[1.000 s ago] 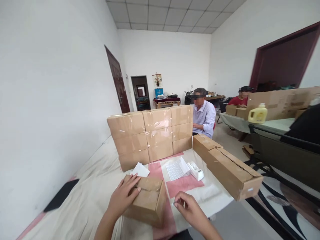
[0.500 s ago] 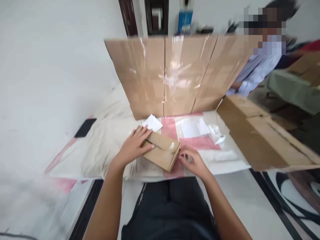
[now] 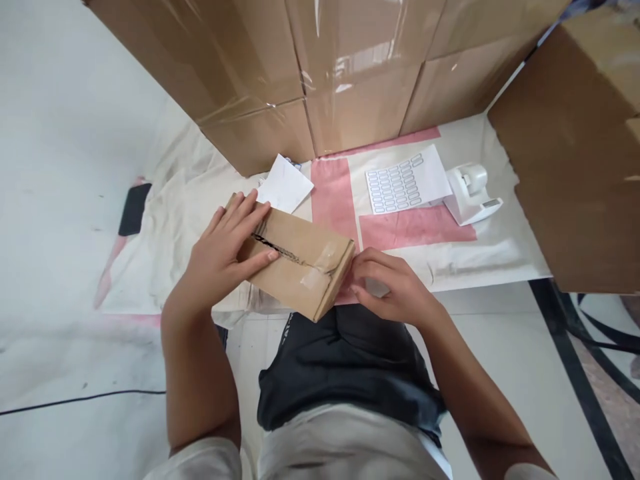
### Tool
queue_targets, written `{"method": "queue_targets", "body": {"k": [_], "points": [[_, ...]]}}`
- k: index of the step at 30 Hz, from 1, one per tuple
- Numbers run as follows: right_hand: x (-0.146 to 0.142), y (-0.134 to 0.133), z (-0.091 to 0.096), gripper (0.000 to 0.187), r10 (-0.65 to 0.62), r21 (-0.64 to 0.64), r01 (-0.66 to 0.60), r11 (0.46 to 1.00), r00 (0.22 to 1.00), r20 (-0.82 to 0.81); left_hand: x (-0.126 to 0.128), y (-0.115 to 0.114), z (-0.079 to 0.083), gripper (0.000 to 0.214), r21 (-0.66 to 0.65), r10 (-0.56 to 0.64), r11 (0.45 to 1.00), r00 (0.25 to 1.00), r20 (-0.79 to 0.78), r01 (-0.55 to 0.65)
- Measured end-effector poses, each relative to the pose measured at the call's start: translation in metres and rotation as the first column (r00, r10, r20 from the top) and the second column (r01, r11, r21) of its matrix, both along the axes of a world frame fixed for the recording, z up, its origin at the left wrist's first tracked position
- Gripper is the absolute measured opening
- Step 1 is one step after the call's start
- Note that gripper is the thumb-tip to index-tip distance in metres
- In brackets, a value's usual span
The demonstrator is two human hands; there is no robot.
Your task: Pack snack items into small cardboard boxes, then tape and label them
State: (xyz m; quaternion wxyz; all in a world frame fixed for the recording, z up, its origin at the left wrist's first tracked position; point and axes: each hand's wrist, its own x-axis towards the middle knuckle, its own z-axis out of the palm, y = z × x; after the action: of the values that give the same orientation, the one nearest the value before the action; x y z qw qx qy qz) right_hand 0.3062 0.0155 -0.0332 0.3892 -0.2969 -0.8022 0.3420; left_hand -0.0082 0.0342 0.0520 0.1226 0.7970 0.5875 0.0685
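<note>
Lying mid-view: taped cardboard carton. At its nine o'clock, left hand, spread flat upon it; at three, right hand, fingers curled, pinch indeterminable. Hazard: uneven pushing could skid it over the tablecloth edge, six o'clock.

Soft light, white glare on taped cartons, wide-angle stretch toward edges.

- Left hand spread across a brown rectangular cardboard box
- Right hand, fingers curled, at the box's right end
- White plastic tape dispenser beside a white paper label sheet
</note>
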Motion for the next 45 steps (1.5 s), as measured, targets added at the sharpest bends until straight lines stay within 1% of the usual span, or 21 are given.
{"method": "queue_targets", "body": {"k": [3, 6, 11, 17, 19, 20, 21, 23, 24, 25, 26, 28, 30, 33, 36, 38, 39, 40, 41, 44, 45], "points": [[-0.004, 0.001, 0.0, 0.009, -0.014, 0.025, 0.013, 1.0, 0.999, 0.043, -0.001, 0.004, 0.001, 0.08, -0.007, -0.027, 1.0, 1.0, 0.012, 0.027], [-0.006, 0.0, -0.002, 0.008, -0.039, 0.001, 0.039, 0.999, 0.999, 0.003, -0.006, 0.005, 0.0, 0.077, 0.0, -0.033, 0.999, 0.999, 0.044, 0.033], [-0.008, -0.001, -0.007, 0.007, -0.037, -0.054, 0.033, 0.998, 0.996, -0.077, -0.012, 0.006, -0.001, 0.077, -0.024, -0.035, 0.999, 0.998, 0.059, 0.036], [-0.013, 0.002, -0.008, 0.005, -0.026, -0.016, 0.025, 1.0, 0.999, -0.02, -0.012, 0.007, 0.001, 0.078, -0.037, -0.065, 0.997, 0.995, 0.072, 0.068], [-0.012, 0.004, -0.008, 0.003, -0.064, -0.026, 0.064, 0.998, 0.998, 0.008, -0.011, 0.008, 0.001, 0.079, -0.043, -0.059, 0.997, 0.996, 0.069, 0.062], [-0.012, 0.005, -0.01, 0.004, -0.127, -0.039, 0.127, 0.991, 0.992, 0.022, -0.01, 0.008, 0.002, 0.08, -0.046, -0.052, 0.997, 0.996, 0.066, 0.055], [-0.011, 0.007, -0.012, 0.014, -0.216, -0.058, 0.218, 0.974, 0.976, 0.034, -0.009, 0.008, 0.002, 0.08, -0.053, -0.042, 0.998, 0.997, 0.063, 0.045], [-0.011, 0.008, -0.017, 0.041, -0.405, -0.113, 0.408, 0.906, 0.913, 0.052, -0.007, 0.008, 0.002, 0.081, -0.065, -0.024, 0.997, 0.998, 0.064, 0.028], [-0.012, 0.007, -0.02, 0.055, -0.463, -0.153, 0.465, 0.872, 0.885, 0.052, -0.006, 0.007, 0.003, 0.081, -0.068, -0.018, 0.997, 0.997, 0.07, 0.022], [-0.013, 0.005, -0.023, 0.066, -0.481, -0.204, 0.48, 0.853, 0.875, 0.044, -0.006, 0.007, 0.002, 0.08, -0.069, -0.01, 0.997, 0.997, 0.078, 0.016], [-0.016, 0.003, -0.025, 0.072, -0.465, -0.259, 0.456, 0.851, 0.885, 0.028, -0.005, 0.007, 0.002, 0.079, -0.065, -0.001, 0.998, 0.996, 0.087, 0.007], [-0.022, -0.002, -0.027, 0.08, -0.398, -0.37, 0.363, 0.855, 0.917, -0.02, -0.005, 0.007, 0.001, 0.078, -0.052, 0.018, 0.999, 0.995, 0.099, -0.013], [-0.027, -0.004, -0.027, 0.079, -0.346, -0.446, 0.284, 0.849, 0.936, -0.063, -0.006, 0.008, -0.001, 0.076, -0.04, 0.03, 0.999, 0.994, 0.105, -0.026], [-0.027, 0.004, -0.027, 0.058, -0.318, -0.491, 0.23, 0.84, 0.942, -0.103, -0.005, 0.009, -0.003, 0.075, -0.023, 0.028, 0.999, 0.994, 0.105, -0.025], [-0.023, 0.019, -0.031, 0.034, -0.286, -0.491, 0.169, 0.854, 0.943, -0.172, -0.003, 0.009, -0.004, 0.074, -0.009, 0.044, 0.999, 0.994, 0.104, -0.043], [-0.02, 0.024, -0.035, 0.028, -0.259, -0.486, 0.131, 0.864, 0.943, -0.206, -0.004, 0.008, -0.005, 0.074, -0.005, 0.062, 0.998, 0.993, 0.1, -0.062], [-0.019, 0.023, -0.037, 0.031, -0.25, -0.481, 0.126, 0.868, 0.947, -0.203, -0.005, 0.008, -0.005, 0.075, -0.002, 0.069, 0.998, 0.993, 0.095, -0.07], [-0.018, 0.021, -0.037, 0.039, -0.243, -0.473, 0.132, 0.871, 0.953, -0.182, -0.007, 0.009, -0.006, 0.076, 0.002, 0.072, 0.997, 0.993, 0.091, -0.073], [-0.017, 0.017, -0.037, 0.055, -0.231, -0.46, 0.141, 0.877, 0.962, -0.146, -0.009, 0.01, -0.008, 0.077, 0.005, 0.072, 0.997, 0.994, 0.084, -0.072], [-0.021, 0.0, -0.03, 0.128, -0.165, -0.384, 0.158, 0.91, 0.986, 0.014, -0.013, 0.015, -0.015, 0.082, 0.037, 0.038, 0.998, 0.997, 0.059, -0.041], [-0.025, -0.006, -0.028, 0.142, -0.143, -0.347, 0.158, 0.925, 0.987, 0.069, -0.012, 0.016, -0.018, 0.082, 0.055, 0.024, 0.998, 0.998, 0.055, -0.027]]}}
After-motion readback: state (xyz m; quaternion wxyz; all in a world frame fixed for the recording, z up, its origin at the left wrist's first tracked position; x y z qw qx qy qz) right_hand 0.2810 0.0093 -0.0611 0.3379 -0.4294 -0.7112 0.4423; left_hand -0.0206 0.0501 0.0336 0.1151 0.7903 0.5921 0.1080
